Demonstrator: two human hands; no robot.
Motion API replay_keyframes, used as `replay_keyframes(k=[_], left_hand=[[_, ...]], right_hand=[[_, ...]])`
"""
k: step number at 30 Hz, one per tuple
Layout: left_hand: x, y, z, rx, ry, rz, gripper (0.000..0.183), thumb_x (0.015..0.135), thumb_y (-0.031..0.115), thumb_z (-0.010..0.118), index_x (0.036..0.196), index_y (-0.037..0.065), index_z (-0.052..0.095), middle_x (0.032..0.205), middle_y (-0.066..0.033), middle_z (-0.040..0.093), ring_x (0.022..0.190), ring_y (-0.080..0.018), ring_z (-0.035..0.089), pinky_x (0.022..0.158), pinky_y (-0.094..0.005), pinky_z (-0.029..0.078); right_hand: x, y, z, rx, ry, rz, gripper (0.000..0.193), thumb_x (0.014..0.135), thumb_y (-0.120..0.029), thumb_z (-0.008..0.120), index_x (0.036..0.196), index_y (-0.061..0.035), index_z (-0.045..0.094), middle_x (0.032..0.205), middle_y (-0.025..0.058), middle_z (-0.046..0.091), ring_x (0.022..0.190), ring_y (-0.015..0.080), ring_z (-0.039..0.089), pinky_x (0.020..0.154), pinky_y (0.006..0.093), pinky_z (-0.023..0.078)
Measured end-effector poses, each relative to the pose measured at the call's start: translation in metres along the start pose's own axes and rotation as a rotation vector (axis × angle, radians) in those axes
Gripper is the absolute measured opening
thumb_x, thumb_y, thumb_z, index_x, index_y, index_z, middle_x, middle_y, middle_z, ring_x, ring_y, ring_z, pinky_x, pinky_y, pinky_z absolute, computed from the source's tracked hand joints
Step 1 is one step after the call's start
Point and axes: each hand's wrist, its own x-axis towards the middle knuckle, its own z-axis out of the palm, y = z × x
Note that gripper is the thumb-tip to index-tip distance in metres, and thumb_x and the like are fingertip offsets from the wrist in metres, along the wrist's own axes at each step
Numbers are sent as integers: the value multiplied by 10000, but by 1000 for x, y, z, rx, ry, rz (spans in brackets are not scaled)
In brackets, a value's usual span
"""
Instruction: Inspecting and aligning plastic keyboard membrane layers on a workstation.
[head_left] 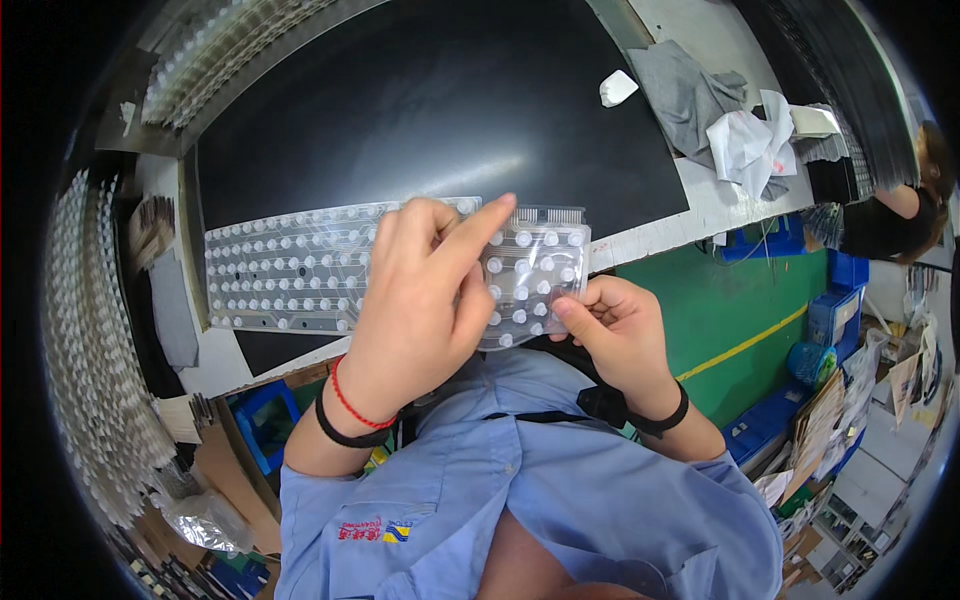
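Observation:
A long clear keyboard membrane sheet (285,268) with rows of white rubber domes lies along the near edge of a black work mat. Across its middle reaches my left hand (415,285), index finger stretched toward the far edge, thumb apart and other fingers bent, hiding the sheet beneath. My right hand (622,335) pinches the right edge of the domed right-hand section (530,275) between thumb and fingers. That section overhangs the near edge, with a striped connector tail (550,215) at its far side. Whether both sections are one sheet is hidden behind my left hand.
The black mat (420,110) covers the white table. At the far right lie a grey cloth (685,95), a crumpled white cloth (750,145) and a small white object (618,89). Stacked domed sheets (95,340) stand at left. Another person (890,220) is at far right; blue bins (770,405) stand below.

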Motion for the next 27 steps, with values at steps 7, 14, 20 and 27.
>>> replay_keyframes(k=[7, 14, 20, 27], left_hand=[[9, -4, 10, -98, -51, -72, 408, 705, -93, 478, 1079, 18, 596, 934, -124, 453, 877, -267, 441, 833, -330, 380], [1, -16, 10, -374, 29, -152, 163, 775, -71, 498, 885, 45, 528, 1057, -116, 442, 885, -204, 456, 754, -287, 412], [-5, -23, 4, -452, 70, -90, 112, 811, -54, 515, 884, 31, 525, 1194, -129, 459, 822, -132, 477, 698, -250, 426], [-5, -25, 3, -508, 19, -102, 117, 804, -78, 515, 863, 23, 527, 1210, -148, 483, 781, -122, 485, 683, -252, 436]], right_hand=[[2, 0, -12, -151, -49, -49, 142, 868, -103, 733, 903, 13, 657, 786, 33, 685, 678, 38, 601, 597, 188, 474], [30, -87, -38, -587, 75, -322, 203, 933, -145, 629, 1071, 1, 659, 806, 30, 662, 672, 61, 575, 592, 217, 452], [144, -123, -63, -1462, -59, -928, 304, 794, -87, 715, 1093, -46, 678, 976, 145, 631, 922, 327, 588, 836, 394, 479], [140, -131, -51, -1436, -185, -731, 198, 766, -89, 740, 923, -31, 633, 903, 146, 617, 868, 319, 607, 767, 393, 480]])
